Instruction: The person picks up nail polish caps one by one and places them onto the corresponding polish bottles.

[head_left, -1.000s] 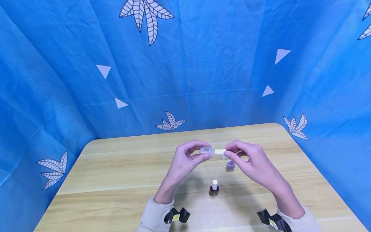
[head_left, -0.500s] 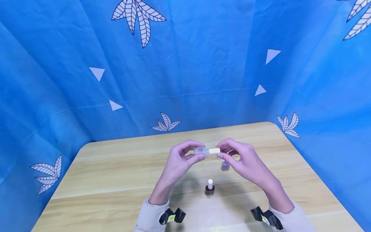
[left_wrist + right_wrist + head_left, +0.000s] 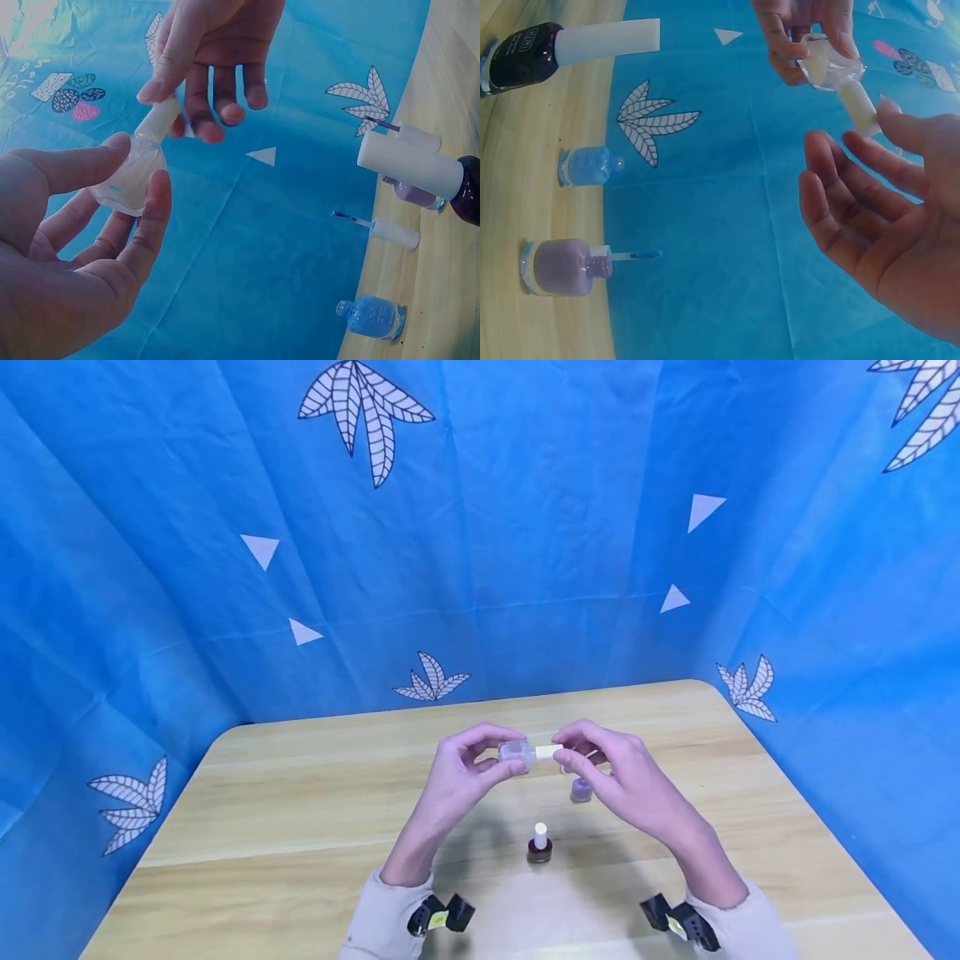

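A clear nail polish bottle (image 3: 513, 752) is tilted on its side above the table, its white cap (image 3: 548, 752) pointing right. My left hand (image 3: 461, 781) grips the glass between thumb and fingers. The thumb and forefinger of my right hand (image 3: 626, 781) pinch the end of the cap, the other fingers hanging loosely curled in the right wrist view. The cap sits at the bottle's neck; whether its thread is engaged I cannot tell. Below the hands stands a dark red nail polish bottle (image 3: 539, 845) with a white cap on.
An uncapped lavender bottle (image 3: 562, 267) and an uncapped blue bottle (image 3: 373, 317) stand on the wooden table (image 3: 300, 810). White caps with brushes lie or stand nearby, one blue-tipped brush cap (image 3: 394, 233) among them. Blue cloth (image 3: 555, 527) hangs around the table.
The head view has shifted a little, so everything sits slightly further left. Both hands keep their hold on the bottle and cap, with only a slight shift of the right fingers.
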